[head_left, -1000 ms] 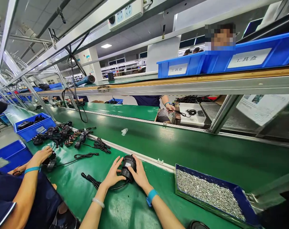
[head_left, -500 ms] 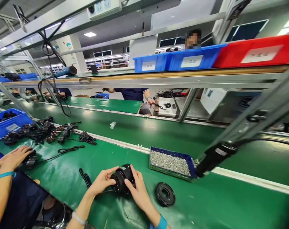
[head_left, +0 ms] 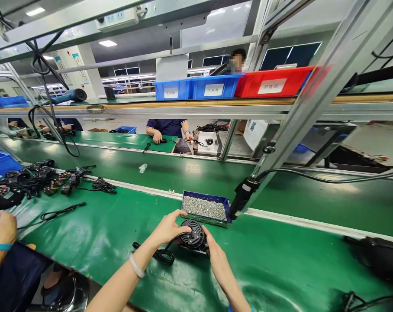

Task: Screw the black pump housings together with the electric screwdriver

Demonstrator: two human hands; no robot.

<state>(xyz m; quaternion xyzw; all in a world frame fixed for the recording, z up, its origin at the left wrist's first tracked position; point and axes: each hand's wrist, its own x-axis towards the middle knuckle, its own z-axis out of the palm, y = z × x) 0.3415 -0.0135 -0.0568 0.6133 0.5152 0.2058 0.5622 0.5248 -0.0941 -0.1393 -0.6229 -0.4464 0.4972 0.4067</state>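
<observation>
A black round motor housing (head_left: 192, 234) with wavy ribs on its upper face sits on the green mat in front of me. My left hand (head_left: 171, 228) curves over its left side, thumb on the ribbed top. My right hand (head_left: 217, 255) lies along its right side, fingers pressed against the edge. The housing is thus gripped between both hands. A black cord (head_left: 165, 256) runs from it and lies coiled beneath my left wrist. Just behind the housing is a blue tray of small silver screws (head_left: 205, 208).
A black electric screwdriver (head_left: 243, 197) hangs beside the metal post. Black corded parts (head_left: 45, 175) are heaped at the left, near a co-worker's hand (head_left: 3, 227). A dark object (head_left: 380, 258) lies at far right. Blue bins (head_left: 199, 89) and a red bin (head_left: 274, 82) stand on the shelf.
The view has swung right. The housing has turned so its ribbed face points up, and both hands have shifted round it. The loose black ring beside my right hand no longer shows.
</observation>
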